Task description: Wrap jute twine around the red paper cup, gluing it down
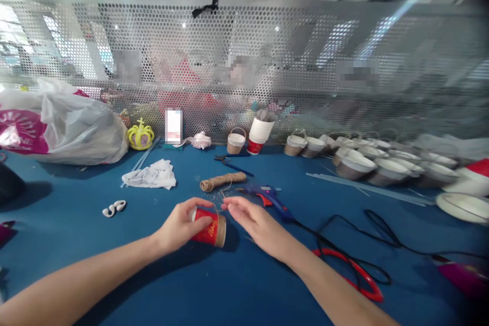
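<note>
My left hand [180,225] is wrapped round a red paper cup [206,233] lying on its side, its base toward the right. Twine covers a band of the cup near that base. A strand of twine runs from the cup to my right hand [254,220], whose thumb and fingertips are pinched on it. Just beyond both hands lies a bundle of brown twine [223,181]. A blue glue gun [269,196] with a red trigger rests past my right fingers, its nozzle pointing left.
Pliers [233,163] lie behind the twine. Stacked cups [260,130], a small twine-wrapped basket [236,142] and many more baskets [389,168] line the perforated screen. White cloth [153,175] and a plastic bag [76,127] are at left. Black cable and a red ring [367,285] lie at right.
</note>
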Demonstrator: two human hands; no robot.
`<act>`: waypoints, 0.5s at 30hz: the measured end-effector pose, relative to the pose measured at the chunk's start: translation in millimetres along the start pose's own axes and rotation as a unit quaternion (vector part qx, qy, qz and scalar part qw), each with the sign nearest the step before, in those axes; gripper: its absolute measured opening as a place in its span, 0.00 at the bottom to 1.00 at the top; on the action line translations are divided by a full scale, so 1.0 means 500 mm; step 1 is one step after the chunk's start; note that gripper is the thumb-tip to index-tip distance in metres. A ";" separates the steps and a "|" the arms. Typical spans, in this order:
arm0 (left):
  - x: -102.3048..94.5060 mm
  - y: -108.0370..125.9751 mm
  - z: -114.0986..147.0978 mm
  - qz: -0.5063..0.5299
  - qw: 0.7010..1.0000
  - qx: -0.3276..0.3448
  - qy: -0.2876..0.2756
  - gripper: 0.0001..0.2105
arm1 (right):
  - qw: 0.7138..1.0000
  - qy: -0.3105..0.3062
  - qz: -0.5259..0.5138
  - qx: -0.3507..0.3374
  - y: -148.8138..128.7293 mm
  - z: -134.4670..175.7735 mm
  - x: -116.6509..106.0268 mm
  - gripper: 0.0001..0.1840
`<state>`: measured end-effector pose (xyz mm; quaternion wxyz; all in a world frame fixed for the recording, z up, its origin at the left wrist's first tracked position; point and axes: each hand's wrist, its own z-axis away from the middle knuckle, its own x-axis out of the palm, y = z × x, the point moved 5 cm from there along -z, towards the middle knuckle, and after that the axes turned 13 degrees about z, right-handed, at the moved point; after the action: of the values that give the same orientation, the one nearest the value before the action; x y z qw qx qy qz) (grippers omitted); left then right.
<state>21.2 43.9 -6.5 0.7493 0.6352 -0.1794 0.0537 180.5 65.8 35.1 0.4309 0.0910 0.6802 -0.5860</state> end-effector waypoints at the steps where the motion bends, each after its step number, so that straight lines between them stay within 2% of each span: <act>1: 0.001 -0.003 0.003 -0.008 1.000 0.021 -0.016 0.22 | 1.000 -0.015 -0.009 -0.005 -0.004 -0.002 0.009 0.27; 4: 0.000 -0.011 0.011 -0.027 0.997 0.064 -0.045 0.21 | 0.998 -0.040 -0.035 -0.018 -0.019 -0.009 0.032 0.32; 7: 0.004 -0.010 0.016 -0.054 0.990 0.100 -0.079 0.17 | 0.995 -0.049 -0.089 0.002 -0.028 -0.022 0.045 0.34; 10: 0.006 -0.009 0.016 -0.082 0.986 0.110 -0.097 0.16 | 0.992 -0.057 -0.114 0.010 -0.038 -0.034 0.050 0.35; 12: 0.006 -0.008 0.014 -0.108 0.983 0.112 -0.099 0.16 | 0.993 -0.063 -0.097 -0.019 -0.053 -0.040 0.053 0.34; 15: 0.001 -0.009 0.013 -0.166 0.977 0.107 -0.077 0.15 | 0.997 -0.064 -0.003 -0.048 -0.071 -0.053 0.049 0.28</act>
<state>21.9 36.8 -9.7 0.6594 0.7347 -0.1222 -0.1020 130.2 69.3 41.9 0.4757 0.0302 0.6790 -0.5583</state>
